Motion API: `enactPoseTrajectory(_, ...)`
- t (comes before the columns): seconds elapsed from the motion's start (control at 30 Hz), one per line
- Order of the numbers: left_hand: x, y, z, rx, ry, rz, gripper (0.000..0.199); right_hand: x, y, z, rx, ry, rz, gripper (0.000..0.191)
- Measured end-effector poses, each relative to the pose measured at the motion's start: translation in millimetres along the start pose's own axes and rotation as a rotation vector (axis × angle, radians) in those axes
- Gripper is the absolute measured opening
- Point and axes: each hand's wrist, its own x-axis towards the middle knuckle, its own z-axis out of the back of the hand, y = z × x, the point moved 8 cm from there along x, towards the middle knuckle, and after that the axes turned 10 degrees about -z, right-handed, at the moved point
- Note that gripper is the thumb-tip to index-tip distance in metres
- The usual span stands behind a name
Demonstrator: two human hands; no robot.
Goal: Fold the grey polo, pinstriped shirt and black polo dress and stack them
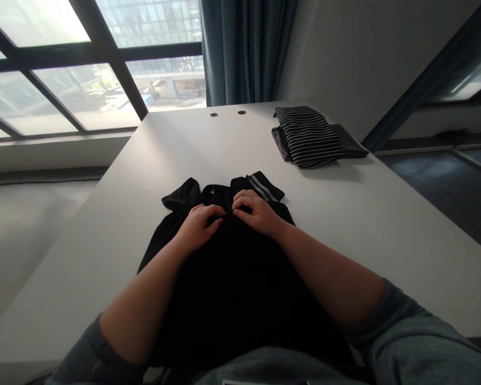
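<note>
A black short-sleeved shirt [240,289] lies on the white table, its collar end away from me and its lower part reaching toward my body. Two pale stripes cross the right sleeve [262,187], and a small label shows inside the neck. My left hand [202,224] is closed in a pinch on the cloth just below the neck opening. Close beside it, my right hand [258,211] pinches the same part of the shirt, fingers bent and thumb toward the middle. The exact bit of cloth between the fingertips is too dark to make out.
On the white table [176,144], a folded black-and-white striped garment [308,136] lies at the back right, on top of dark folded cloth [350,143]. Two round cable holes sit near the far edge. Beyond stand a blue curtain [246,51] and large windows [160,24].
</note>
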Motion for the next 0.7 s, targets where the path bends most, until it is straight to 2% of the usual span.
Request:
enactPoseTrajectory(0.1,-3,11,3.6,-0.074,-0.118,0.115,0.019,-1,5,-4,-0.04,0.039,0.042,0.004)
enactPoseTrajectory(0.2,-5,15,5.1,-0.119,-0.193,0.18,0.017,-2,8,-11,-0.084,0.107,0.072,0.011)
enactPoseTrajectory(0.3,-6,13,5.0,-0.126,-0.2,0.178,0.014,-3,11,-16,-0.134,0.133,0.102,0.018)
enactPoseTrajectory(0.4,-6,11,8.0,-0.083,-0.206,0.196,0.012,-3,14,-14,-0.156,0.095,0.116,0.018)
enactPoseTrajectory(0.57,-6,8,14.5,0.116,-0.212,0.203,0.01,-6,26,-10,-0.281,0.039,0.157,0.017)
enactPoseTrajectory(0.7,-4,2,10.6,0.275,-0.162,0.147,0.01,-11,39,-19,-0.425,0.092,0.25,0.017)
